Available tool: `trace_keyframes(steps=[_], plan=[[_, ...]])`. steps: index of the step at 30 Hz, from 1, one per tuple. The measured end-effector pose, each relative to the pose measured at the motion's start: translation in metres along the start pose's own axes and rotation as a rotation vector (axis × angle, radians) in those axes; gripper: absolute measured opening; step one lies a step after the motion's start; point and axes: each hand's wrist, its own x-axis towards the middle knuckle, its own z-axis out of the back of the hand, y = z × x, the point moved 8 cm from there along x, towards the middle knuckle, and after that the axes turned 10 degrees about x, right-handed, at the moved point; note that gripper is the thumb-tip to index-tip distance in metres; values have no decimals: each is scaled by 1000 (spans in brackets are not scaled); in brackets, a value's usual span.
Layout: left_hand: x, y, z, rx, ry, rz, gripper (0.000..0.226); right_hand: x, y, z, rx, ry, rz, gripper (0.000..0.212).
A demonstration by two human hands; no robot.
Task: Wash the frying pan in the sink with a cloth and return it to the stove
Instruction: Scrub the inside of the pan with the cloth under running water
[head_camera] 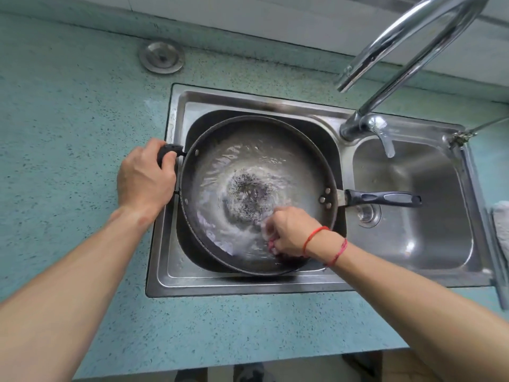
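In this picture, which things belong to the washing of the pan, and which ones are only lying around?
In the job:
frying pan, in the left basin of the sink
cloth, gripped by the right hand inside the pan
left hand, gripping the pan's small side handle

Lying about:
round metal cover on the counter
pale rag right of the sink
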Motion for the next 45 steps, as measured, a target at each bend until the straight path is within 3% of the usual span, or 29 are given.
trace_keyframes(steps=[6, 11, 20, 25, 30, 40, 45], plan=[[0, 0, 0, 11, 0, -14, 25, 16, 42, -13, 348, -100, 147, 19], [1, -2, 0, 16, 5, -31, 23, 55, 67, 16, 367, -289, 234, 17], [2, 0, -2, 19, 4, -51, 24, 84, 1, 76, 133, -479, -54, 16], [3, 0, -2, 24, 6, -39, 23, 58, -37, 71, 47, -444, -184, 20], [2, -1, -2, 15, 10, -33, 23, 31, -45, 51, 56, -365, -239, 8], [1, -1, -1, 25, 19, -29, 25, 27, 33, 7, 203, -292, 15, 10], [2, 0, -1, 15, 32, -38, 24, 57, 39, 33, 246, -380, 64, 20]])
